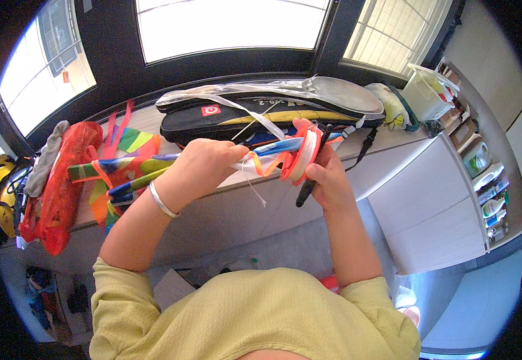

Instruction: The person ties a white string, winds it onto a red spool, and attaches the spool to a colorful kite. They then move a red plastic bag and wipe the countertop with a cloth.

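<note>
Item: rolled multicoloured kite [153, 171], fabric in green, yellow, blue and orange stripes, lying lengthwise across the front of the tabletop [393, 150] and reaching into both hands.

Left hand [204, 168]: wearing a silver bangle [162, 201] at the wrist, fingers curling closed around the rolled fabric near its right end.

Right hand [327, 177]: gripping an orange line reel [302, 157] wound with white string, thumb pressing on its rim; a black handle [305, 191] is sticking out below the fingers. The reel is sitting just beside the kite's end, between the two hands.

Loose white ribbon [255, 117] is trailing from the bundle upward.

Behind the hands: long black racket bag [225, 120] under clear plastic wrap [327, 93], lying along the window side.

Left end of tabletop: red mesh bag [60, 186], grey cloth [48, 159], yellow helmet [0, 192] hanging beyond the edge.

Right: white plastic container [423, 93]; shelf of bottles [486, 180].
</note>
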